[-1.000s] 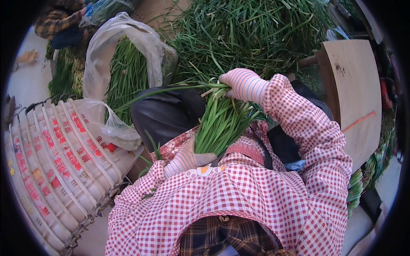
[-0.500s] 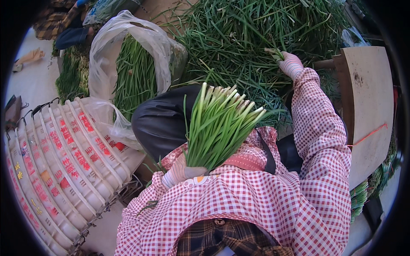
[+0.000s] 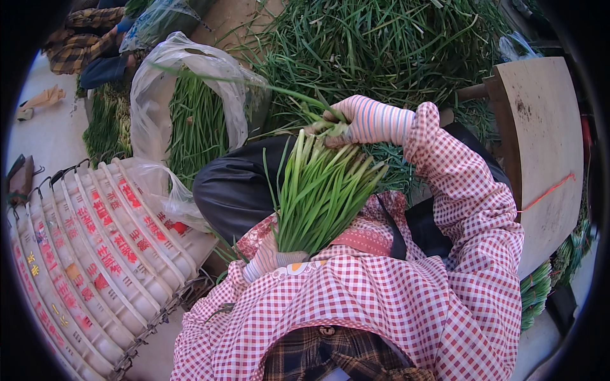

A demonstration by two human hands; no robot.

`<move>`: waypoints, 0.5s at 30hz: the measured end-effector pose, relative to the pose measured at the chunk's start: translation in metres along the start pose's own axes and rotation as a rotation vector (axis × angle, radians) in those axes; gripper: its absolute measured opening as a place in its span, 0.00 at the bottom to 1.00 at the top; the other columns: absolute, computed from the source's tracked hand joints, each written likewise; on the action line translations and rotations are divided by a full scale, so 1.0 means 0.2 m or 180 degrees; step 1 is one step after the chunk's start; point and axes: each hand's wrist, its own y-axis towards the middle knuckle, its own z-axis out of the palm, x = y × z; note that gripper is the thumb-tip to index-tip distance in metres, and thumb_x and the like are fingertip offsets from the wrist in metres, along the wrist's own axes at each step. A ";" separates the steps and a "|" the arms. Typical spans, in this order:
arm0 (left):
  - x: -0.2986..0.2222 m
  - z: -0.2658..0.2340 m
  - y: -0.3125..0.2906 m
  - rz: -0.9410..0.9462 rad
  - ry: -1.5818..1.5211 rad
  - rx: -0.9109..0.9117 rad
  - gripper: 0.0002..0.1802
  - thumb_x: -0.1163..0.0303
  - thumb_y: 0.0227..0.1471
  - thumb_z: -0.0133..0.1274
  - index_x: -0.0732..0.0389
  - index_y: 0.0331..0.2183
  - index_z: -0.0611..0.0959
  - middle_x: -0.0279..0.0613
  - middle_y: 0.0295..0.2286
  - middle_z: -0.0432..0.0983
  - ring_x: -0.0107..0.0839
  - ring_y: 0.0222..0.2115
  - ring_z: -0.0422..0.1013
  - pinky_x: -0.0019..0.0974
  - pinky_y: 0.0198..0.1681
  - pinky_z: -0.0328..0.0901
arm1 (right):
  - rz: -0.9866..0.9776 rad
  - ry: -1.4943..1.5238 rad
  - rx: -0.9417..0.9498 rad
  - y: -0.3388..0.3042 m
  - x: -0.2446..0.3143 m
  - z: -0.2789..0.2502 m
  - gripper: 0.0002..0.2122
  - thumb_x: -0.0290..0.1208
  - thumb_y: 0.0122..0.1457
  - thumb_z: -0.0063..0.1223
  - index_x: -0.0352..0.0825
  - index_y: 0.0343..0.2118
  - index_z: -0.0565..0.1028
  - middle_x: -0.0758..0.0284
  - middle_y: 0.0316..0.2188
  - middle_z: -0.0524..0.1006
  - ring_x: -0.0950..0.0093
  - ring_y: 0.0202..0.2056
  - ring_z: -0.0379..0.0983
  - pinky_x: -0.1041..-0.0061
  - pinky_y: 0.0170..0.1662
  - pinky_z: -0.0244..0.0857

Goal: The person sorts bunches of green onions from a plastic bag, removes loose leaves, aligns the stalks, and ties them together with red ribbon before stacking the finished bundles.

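My left hand (image 3: 273, 259), in a striped glove, is closed round the leafy lower end of a thick bunch of garlic chives (image 3: 324, 206). The bunch lies against my lap with its pale stem ends pointing away from me. My right hand (image 3: 375, 120), also in a striped glove, pinches a small tuft of garlic chives (image 3: 330, 117) just above those stem ends. Its fingertips are at or very near the bunch; contact is hard to make out. Beyond my hands spreads a big loose heap of garlic chives (image 3: 387, 51).
A clear plastic bag (image 3: 152, 89) with chives in it stands left of my knee. White crates (image 3: 108, 247) with red print are stacked at the left. A pale board (image 3: 540, 159) rises on the right, with tied bundles (image 3: 535, 295) below. Another person (image 3: 82, 51) sits far left.
My right hand has come back from the heap toward the bunch, bringing a small tuft of garlic chives. The left hand keeps its hold in about the same place.
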 end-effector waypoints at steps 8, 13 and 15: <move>0.04 0.00 -0.02 -0.0017 0.0007 -0.0150 0.35 0.74 0.42 0.65 0.61 0.54 0.72 0.39 0.45 0.77 0.28 0.45 0.72 0.35 0.50 0.66 | 0.0982 -0.1234 -0.1150 0.06 -0.14 -0.17 0.09 0.27 0.60 0.56 0.29 0.41 0.75 0.66 0.31 0.77 0.76 0.32 0.73 0.81 0.37 0.71; 0.07 0.01 0.01 -0.0025 0.0036 -0.0154 0.35 0.74 0.42 0.64 0.61 0.54 0.72 0.39 0.45 0.77 0.28 0.45 0.72 0.35 0.50 0.66 | 0.0289 0.1314 0.0005 0.04 -0.43 -0.24 0.21 0.40 0.56 0.61 0.34 0.49 0.75 0.68 0.37 0.79 0.80 0.32 0.71 0.71 0.45 0.68; 0.07 0.02 0.01 -0.0025 -0.0007 -0.0203 0.35 0.74 0.42 0.64 0.61 0.54 0.73 0.39 0.45 0.77 0.28 0.45 0.72 0.35 0.50 0.66 | 0.0555 0.0729 0.0377 -0.01 -0.07 -0.07 0.22 0.38 0.55 0.63 0.34 0.51 0.73 0.69 0.36 0.79 0.81 0.33 0.72 0.74 0.44 0.69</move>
